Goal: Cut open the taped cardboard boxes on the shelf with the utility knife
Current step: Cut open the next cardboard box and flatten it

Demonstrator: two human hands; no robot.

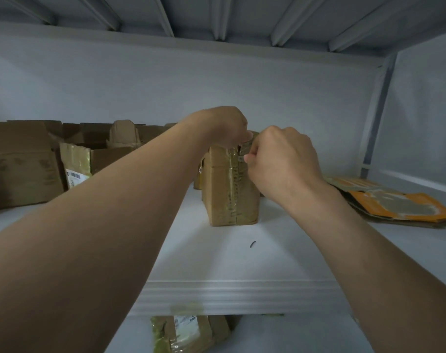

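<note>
fingers (pixel 253 155) round utility knife (pixel 245 149), blade against taped box (pixel 222 189)

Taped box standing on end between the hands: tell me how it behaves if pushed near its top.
Probably tips: the taped box stands tall on a narrow end. Likely slides: the shelf looks smooth. The left hand gripping its top suggests it needs steadying.

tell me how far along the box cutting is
Done, it seems: the boxes at left stand with flaps up. In hand: the left hand grips the top of the taped box while the right hand pinches what looks like the utility knife at its seam. Still to do: the tape down its front looks uncut, and a taped package lies on the lower shelf.
</note>
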